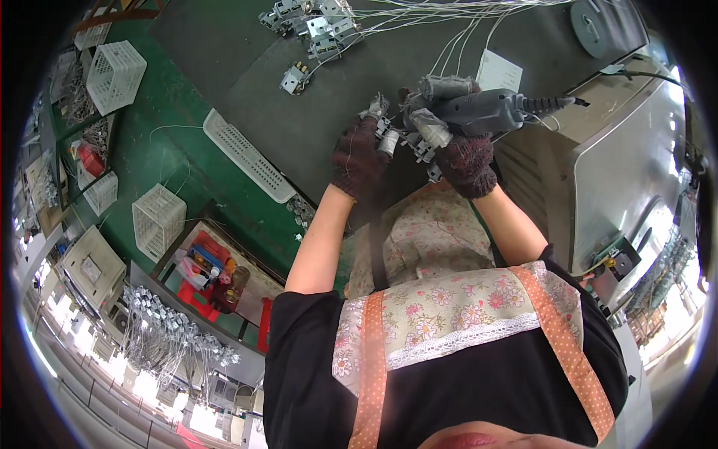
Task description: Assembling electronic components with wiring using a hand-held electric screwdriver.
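Note:
Both my hands wear dark knit gloves with grey tape round several fingers. My right hand is wrapped round a dark grey electric screwdriver, which lies sideways with its ribbed cable end pointing right. My left hand pinches a small silvery metal fitting just left of the tool's front end. More metal fittings show between the two hands, below the screwdriver; whether they touch my right fingers I cannot tell. The tool's tip is hidden among the fingers.
Metal fittings with white wires are piled at the table's far side, a single fitting nearer. White paper and a grey disc lie right. A white slotted basket borders the left edge; a metal cabinet stands right.

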The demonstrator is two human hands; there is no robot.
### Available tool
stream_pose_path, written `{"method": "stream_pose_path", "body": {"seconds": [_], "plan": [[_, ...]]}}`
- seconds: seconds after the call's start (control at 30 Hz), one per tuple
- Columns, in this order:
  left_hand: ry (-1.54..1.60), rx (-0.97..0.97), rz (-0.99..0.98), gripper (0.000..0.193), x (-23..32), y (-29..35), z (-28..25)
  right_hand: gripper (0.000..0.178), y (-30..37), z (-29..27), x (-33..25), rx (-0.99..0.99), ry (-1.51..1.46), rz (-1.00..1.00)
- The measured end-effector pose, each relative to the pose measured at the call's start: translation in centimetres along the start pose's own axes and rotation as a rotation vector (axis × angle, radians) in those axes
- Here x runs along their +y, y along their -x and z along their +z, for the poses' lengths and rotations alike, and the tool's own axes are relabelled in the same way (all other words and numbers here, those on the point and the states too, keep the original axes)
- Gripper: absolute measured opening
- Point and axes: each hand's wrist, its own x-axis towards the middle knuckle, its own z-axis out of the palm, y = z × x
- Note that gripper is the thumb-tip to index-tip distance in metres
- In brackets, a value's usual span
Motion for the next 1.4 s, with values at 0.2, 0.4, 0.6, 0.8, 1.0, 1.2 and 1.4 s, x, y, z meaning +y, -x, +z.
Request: {"method": "stream_pose_path", "body": {"seconds": [0.2,0.4,0.6,0.8,1.0,1.2,1.4], "plan": [[-0.071,0.013,0.034,0.070,0.3,-0.1,-0.1,0.034,-0.2,-0.2,-0.4,0.023,-0.016,0.060],[-0.063,-0.010,0.034,0.070,0.5,0.0,-0.3,0.039,-0.6,-0.4,-0.6,-0.041,0.092,0.066],[-0.074,-0.046,-0.010,0.070,0.6,0.1,-0.3,0.041,-0.4,-0.1,0.9,-0.023,0.010,-0.021],[-0.109,0.110,0.174,0.044,0.2,0.2,-0.2,0.037,-0.9,-0.4,1.3,-0.058,0.190,-0.064],[-0.033,0.139,0.134,0.040,0.7,-0.3,-0.5,0.031,-2.6,-0.1,0.5,-0.027,0.022,0.037],[-0.151,0.202,0.437,0.053,-2.8,1.5,2.3,0.029,-2.2,-4.0,3.0,-0.073,0.358,-0.082],[-0.519,-0.183,0.019,0.068,5.8,4.7,1.1,0.028,-5.7,0.5,7.6,-0.033,-0.141,-0.136]]}}
